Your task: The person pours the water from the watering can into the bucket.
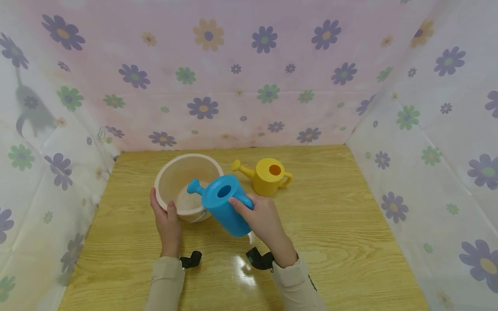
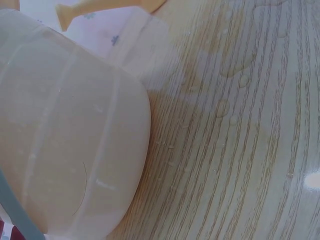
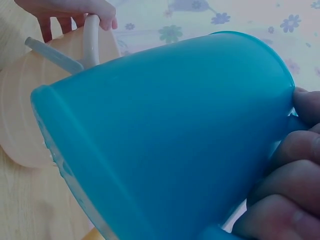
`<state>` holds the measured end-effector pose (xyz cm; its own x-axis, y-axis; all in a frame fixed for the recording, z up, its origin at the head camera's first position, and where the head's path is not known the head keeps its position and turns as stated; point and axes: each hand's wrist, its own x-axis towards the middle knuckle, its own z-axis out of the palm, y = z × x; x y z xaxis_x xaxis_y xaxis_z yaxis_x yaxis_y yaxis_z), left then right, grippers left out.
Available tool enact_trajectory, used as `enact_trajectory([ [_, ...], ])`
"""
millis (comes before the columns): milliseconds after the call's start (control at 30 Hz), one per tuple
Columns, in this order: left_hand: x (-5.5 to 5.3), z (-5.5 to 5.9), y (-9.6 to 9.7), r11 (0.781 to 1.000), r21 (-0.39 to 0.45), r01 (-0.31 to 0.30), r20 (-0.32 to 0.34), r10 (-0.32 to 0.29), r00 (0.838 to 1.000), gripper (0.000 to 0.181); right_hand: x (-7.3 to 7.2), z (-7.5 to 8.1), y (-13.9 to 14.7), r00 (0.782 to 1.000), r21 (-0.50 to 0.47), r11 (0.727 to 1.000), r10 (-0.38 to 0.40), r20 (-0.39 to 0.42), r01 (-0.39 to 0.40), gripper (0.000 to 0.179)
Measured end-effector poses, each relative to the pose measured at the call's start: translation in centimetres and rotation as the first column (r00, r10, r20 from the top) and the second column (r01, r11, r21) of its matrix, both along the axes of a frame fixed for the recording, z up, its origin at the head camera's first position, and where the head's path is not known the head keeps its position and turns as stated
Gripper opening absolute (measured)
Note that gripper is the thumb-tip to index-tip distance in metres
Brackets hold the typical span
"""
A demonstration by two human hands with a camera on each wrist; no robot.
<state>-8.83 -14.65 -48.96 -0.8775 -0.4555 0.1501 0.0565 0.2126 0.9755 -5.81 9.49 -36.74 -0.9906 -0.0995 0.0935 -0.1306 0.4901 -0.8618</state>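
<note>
A pale cream bucket (image 1: 190,156) stands on the table's left side, and my left hand (image 1: 169,231) grips its near-left rim. My right hand (image 1: 268,220) holds a blue watering can (image 1: 227,216) by its handle, the thumb on top. Tilted toward the left, the can has its spout head (image 1: 193,186) above the bucket's opening. In the right wrist view, curled fingers (image 3: 295,150) wrap the handle beside the can's large blue body (image 3: 165,130). The bucket's outer wall (image 2: 90,130) fills the left of the left wrist view.
Behind the blue can, a yellow watering can (image 1: 266,183) stands upright with its spout pointing left. Water drops (image 2: 222,107) lie on the wood-grain table (image 1: 342,233). Flower-patterned cloth (image 1: 241,77) encloses the back and both sides. Black wrist mounts (image 1: 191,260) stick out near both sleeves.
</note>
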Motion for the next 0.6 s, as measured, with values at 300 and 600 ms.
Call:
enact_trajectory([
  [300,-0.14,-0.46,-0.12,1.0,0.003,0.003,-0.015,-0.003,1.0,0.056,-0.04,0.02,0.16,1.0,-0.006,1.0,-0.003,0.02,0.003,0.049],
  [600,0.14,-0.15,0.02,1.0,0.016,0.008,-0.025,-0.008,1.0,0.056,0.2,0.17,0.1,1.0,-0.024,1.0,-0.004,0.024,0.004,0.047],
])
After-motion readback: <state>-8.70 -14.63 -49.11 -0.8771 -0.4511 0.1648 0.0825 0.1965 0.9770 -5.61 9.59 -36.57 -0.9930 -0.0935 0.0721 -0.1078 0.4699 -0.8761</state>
